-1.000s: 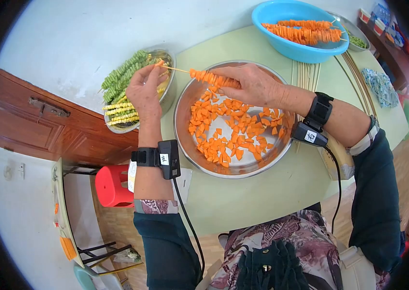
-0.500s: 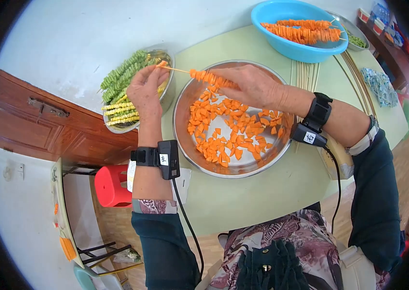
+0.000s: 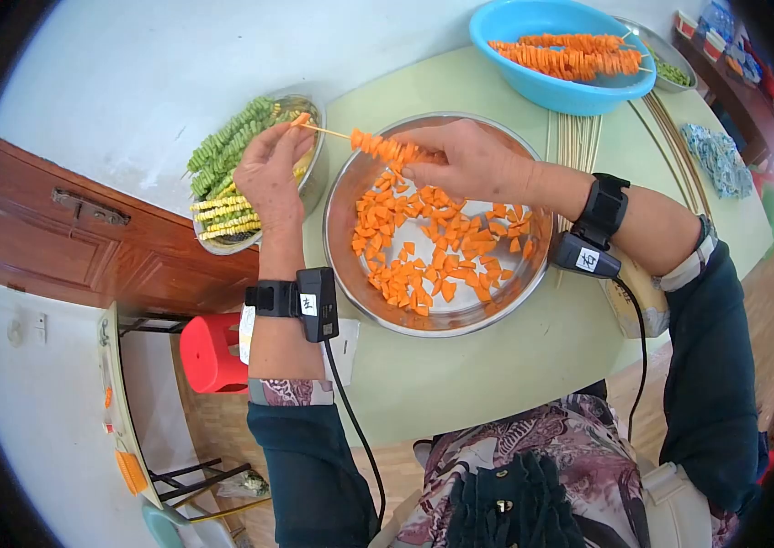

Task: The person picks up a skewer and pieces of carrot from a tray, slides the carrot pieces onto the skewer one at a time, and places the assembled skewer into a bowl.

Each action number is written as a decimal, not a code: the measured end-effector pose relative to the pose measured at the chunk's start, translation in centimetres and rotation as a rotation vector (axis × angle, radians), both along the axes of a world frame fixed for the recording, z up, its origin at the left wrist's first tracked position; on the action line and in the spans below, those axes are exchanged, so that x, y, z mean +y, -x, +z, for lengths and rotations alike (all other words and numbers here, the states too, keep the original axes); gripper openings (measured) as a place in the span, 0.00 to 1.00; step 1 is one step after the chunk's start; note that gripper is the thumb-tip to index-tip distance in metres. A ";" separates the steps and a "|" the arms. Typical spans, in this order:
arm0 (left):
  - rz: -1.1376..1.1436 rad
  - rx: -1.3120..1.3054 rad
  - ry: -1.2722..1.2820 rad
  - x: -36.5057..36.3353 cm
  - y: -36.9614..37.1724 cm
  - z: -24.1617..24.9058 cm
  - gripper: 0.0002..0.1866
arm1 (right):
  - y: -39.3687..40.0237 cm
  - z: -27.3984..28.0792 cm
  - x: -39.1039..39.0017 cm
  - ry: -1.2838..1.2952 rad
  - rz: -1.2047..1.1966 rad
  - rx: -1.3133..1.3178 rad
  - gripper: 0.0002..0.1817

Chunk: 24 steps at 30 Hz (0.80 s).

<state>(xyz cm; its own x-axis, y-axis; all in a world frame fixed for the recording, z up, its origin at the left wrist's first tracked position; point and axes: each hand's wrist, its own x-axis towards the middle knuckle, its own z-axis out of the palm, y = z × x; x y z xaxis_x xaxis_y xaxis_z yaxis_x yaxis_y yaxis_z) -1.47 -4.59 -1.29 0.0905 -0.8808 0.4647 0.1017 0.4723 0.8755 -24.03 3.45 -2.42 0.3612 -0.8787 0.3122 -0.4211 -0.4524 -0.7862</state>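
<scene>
A skewer of carrot slices (image 3: 378,146) stretches between my two hands above a steel basin (image 3: 339,265). My right hand (image 3: 474,163) is closed around the threaded slices. At the skewer's bare tip, my left hand (image 3: 270,173) pinches a carrot piece (image 3: 301,120), which sits at the point of the stick. Loose cut carrot pieces (image 3: 442,247) lie scattered over the basin's bottom. Beyond my left hand, a metal bowl (image 3: 321,169) holds skewers of green and yellow slices (image 3: 232,151).
A blue basin (image 3: 562,99) with finished-looking carrot skewers (image 3: 570,60) stands at the far right. Bare bamboo sticks (image 3: 574,137) lie beside it, near a crumpled blue cloth (image 3: 718,160). A bowl of green pieces (image 3: 670,73) is behind. A red stool (image 3: 213,352) stands left of the table.
My right hand has shifted slightly along the skewer, its thumb now lower against the slices. Both hands stay close to where they were, and the whole view has moved a little.
</scene>
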 end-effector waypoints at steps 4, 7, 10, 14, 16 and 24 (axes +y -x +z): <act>-0.002 -0.014 -0.015 0.3 0.3 0.0 0.07 | -0.2 -0.1 0.2 0.271 -0.089 0.208 0.21; -0.016 -0.018 -0.027 0.3 0.3 -0.1 0.07 | -0.5 -0.6 0.2 0.283 -0.116 0.222 0.19; -0.012 -0.017 -0.044 0.4 0.4 -0.1 0.07 | -0.4 -0.8 0.1 0.304 -0.104 0.250 0.19; -0.007 -0.030 -0.046 0.4 0.6 -0.1 0.08 | -0.6 -0.4 0.3 0.222 -0.101 0.210 0.18; -0.030 -0.197 -0.018 0.8 1.3 -0.9 0.08 | -0.7 -0.6 -0.3 0.274 -0.106 0.085 0.17; -0.118 -0.163 -0.129 2.9 3.5 -0.3 0.08 | -0.4 0.0 -0.6 0.044 -0.126 -0.061 0.18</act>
